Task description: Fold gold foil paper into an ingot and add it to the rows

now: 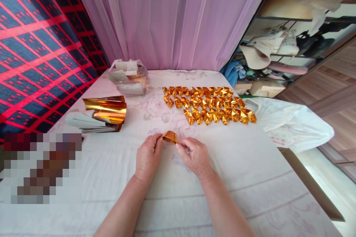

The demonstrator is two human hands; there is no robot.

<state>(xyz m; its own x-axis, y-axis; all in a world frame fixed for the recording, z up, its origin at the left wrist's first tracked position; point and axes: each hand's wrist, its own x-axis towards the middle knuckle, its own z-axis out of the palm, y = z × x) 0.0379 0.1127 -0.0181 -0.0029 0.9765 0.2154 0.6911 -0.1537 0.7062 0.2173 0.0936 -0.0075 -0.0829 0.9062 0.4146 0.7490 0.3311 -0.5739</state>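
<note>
A small folded piece of gold foil paper (169,137) is pinched between both my hands just above the white cloth-covered table (250,177). My left hand (147,157) grips its left end and my right hand (194,155) grips its right end. Beyond it lie several finished gold folded pieces (208,105) set in three rows. To the left a stack of curled gold foil sheets (107,111) rests on the cloth, with white-backed sheets (82,120) under it.
A clear plastic bag with more sheets (129,77) stands at the back left. A white plastic bag (289,122) lies at the table's right edge. A pink curtain (172,18) hangs behind; shelves with clothing (280,48) stand right.
</note>
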